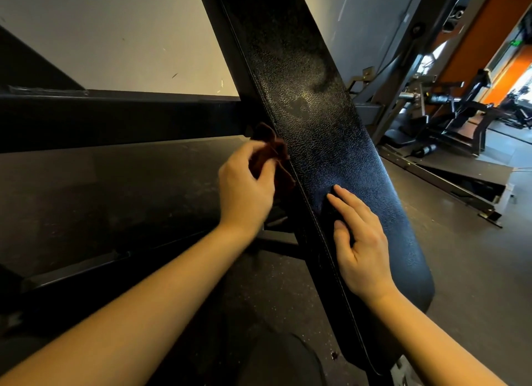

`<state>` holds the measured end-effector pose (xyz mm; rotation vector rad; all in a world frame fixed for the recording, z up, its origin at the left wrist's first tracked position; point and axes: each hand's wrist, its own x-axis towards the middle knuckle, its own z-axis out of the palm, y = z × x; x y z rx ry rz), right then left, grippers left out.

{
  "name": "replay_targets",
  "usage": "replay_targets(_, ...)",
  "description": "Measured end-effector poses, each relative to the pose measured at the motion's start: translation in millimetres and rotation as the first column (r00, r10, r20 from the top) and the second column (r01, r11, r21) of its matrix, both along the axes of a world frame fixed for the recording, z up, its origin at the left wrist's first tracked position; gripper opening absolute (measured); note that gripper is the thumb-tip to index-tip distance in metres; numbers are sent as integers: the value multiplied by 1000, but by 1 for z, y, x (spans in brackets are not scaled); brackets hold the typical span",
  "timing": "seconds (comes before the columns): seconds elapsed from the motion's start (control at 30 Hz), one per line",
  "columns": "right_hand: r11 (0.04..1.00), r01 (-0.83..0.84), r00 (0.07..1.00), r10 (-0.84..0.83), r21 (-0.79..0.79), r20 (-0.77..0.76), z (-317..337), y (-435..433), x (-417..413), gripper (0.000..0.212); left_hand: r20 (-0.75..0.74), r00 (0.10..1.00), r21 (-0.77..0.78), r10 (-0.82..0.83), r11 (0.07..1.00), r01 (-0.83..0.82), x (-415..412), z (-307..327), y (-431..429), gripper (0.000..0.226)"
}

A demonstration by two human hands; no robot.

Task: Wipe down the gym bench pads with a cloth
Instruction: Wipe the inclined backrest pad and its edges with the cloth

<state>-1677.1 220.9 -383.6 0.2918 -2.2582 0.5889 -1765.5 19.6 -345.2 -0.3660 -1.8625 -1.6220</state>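
A long black textured bench pad (316, 118) runs diagonally from the top middle down to the lower right, with dull smears on its upper part. My left hand (244, 184) grips a dark brown cloth (270, 147) and presses it against the pad's left side edge, along the stitched seam. My right hand (359, 241) lies flat on the top of the pad with its fingers apart, just right of the seam. Part of the cloth is hidden behind my left fingers.
The bench's dark metal frame bar (276, 241) passes under the pad. A black ledge (115, 118) and a pale wall (129, 40) stand on the left. Other gym machines (449, 121) and a low ramp (460, 181) sit at the right on the speckled rubber floor (475, 270).
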Motion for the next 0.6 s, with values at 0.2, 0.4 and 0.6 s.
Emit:
replay_targets(0.2,1000,9,1000,-9,5,-7,0,1,-2,45,101,929,-240,-357,897,371,91,-76,12,20)
replay_targets(0.4,1000,18,1000,-18,17,0,0,0,-1,45,79,989,-18,-125,992,127,40,-36,5,14)
replay_targets(0.6,999,38,999,-38,15,-4,2,-3,1,45,147,946,-89,-289,949,303,128,-89,36,20)
